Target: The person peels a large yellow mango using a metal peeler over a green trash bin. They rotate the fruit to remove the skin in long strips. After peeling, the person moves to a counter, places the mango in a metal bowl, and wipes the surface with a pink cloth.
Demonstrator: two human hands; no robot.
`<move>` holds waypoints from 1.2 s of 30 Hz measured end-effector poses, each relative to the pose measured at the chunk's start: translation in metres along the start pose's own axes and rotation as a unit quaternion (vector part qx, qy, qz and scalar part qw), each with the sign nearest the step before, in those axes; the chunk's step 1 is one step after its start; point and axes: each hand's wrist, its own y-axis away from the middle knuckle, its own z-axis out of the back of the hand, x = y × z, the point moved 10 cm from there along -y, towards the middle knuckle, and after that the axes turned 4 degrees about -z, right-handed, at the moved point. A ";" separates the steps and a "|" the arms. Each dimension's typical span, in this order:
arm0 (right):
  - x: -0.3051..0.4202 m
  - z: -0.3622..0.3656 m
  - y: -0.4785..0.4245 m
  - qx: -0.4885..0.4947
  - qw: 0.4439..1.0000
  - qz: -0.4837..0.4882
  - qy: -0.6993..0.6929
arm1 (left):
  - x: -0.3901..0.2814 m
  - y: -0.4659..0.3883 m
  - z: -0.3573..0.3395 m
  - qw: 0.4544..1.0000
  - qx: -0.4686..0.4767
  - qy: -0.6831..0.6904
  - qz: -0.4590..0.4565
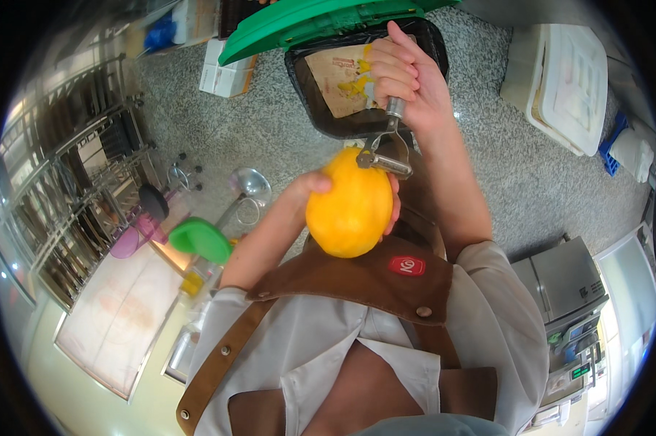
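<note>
My left hand (396, 207) cups a large yellow-orange fruit (350, 210) from beneath and behind, its thumb on the fruit's left side. The fruit's surface looks smooth; its kind is uncertain. In my right hand (407, 76) is the handle of a metal Y-shaped peeler (393, 155), its blade at the fruit's upper right edge. Whether the blade touches the fruit cannot be told. Beyond the hands stands a black-lined bin (317, 122) with a raised green lid (306, 24). Brown paper (328, 65) and yellow peelings (355, 86) lie inside it.
Speckled floor (251, 120) surrounds the bin. White boxes (219, 76) stand beyond it to the left, and a white-lidded container (570, 87) at the right. A metal rack (77, 180), a ladle (250, 185) and a green plastic item (202, 240) are on my left.
</note>
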 end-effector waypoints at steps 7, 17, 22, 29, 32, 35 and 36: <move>-0.005 0.018 -0.006 -0.008 0.996 -0.061 -0.062 | 0.017 -0.011 -0.015 0.999 0.031 0.006 0.033; 0.051 0.020 0.011 -0.007 0.996 0.087 0.035 | 0.014 -0.015 -0.015 0.999 0.048 -0.022 0.015; 0.085 -0.003 0.025 0.062 0.979 0.169 0.097 | -0.016 -0.002 0.008 0.996 -0.025 -0.046 -0.073; 0.205 0.135 0.117 -0.350 0.621 0.512 0.479 | -0.061 0.019 0.043 0.968 -0.107 0.006 -0.228; 0.202 0.114 0.105 -0.291 0.688 0.515 0.420 | -0.081 0.028 0.054 0.942 -0.165 0.009 -0.293; 0.168 0.094 0.095 -0.335 0.648 0.433 0.529 | -0.086 0.041 0.068 0.904 -0.218 0.056 -0.363; 0.145 0.078 0.095 -0.402 0.555 0.395 0.612 | -0.090 0.045 0.071 0.890 -0.231 0.071 -0.385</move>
